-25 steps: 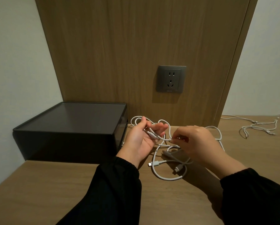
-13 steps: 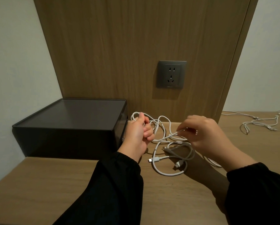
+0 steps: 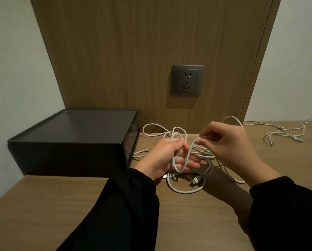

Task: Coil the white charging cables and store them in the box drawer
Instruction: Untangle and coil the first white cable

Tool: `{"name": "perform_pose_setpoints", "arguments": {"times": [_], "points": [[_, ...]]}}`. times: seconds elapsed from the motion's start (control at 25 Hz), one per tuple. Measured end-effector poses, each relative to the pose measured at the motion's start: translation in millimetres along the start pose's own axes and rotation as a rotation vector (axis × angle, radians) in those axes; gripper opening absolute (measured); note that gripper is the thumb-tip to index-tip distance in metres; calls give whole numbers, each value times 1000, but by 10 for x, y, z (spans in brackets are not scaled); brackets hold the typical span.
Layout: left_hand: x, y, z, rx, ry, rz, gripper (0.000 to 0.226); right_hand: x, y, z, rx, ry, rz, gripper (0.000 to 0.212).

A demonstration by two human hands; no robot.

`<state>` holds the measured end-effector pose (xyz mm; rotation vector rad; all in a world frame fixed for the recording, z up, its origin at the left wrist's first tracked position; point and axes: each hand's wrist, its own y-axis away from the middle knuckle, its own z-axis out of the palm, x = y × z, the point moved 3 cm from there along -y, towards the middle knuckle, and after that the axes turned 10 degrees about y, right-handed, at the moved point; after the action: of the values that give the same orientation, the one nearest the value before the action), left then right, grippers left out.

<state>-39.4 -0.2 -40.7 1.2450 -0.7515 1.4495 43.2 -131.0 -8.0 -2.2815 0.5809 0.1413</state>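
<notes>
Head view: centre frame, my left hand (image 3: 162, 156) grips the white charging cable (image 3: 186, 191); my right hand (image 3: 229, 144) pinches a strand.
Box (image 3: 70, 142): centre left, beside the tangle.
Risk: crossed strands could knot as I pull.
Change: my right hand is higher than before, and a loop now drapes my left fingers.

You'll find nothing legible here: the wall socket (image 3: 187, 80) bears a tiny mark along its lower edge, too small to read.
</notes>
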Motion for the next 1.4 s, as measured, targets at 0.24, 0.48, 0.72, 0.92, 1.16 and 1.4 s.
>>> {"name": "perform_pose_setpoints", "arguments": {"times": [0.24, 0.48, 0.72, 0.92, 1.16, 1.4], "points": [[-74, -17, 11, -245, 17, -129, 31, 21, -4, 32, -26, 56, -35, 9], [-75, -5, -9, -371, -17, -182, 26, 37, -3, -38, 79, 21, -35, 17], [-82, -6, 9, -359, -54, -174, 35, -11, 6, -57, 125, 19, -84, 36], [-109, 34, 81, -425, -209, -158, 13, 8, 10, 32, 58, 33, -46, 19], [2, 31, 7, -364, 98, -35, 20, 152, -51, -3, -33, 73, 51, 5], [41, 2, -57, -189, 317, 111, 21, 173, -42, -50, 135, 182, 67, 7]]}}
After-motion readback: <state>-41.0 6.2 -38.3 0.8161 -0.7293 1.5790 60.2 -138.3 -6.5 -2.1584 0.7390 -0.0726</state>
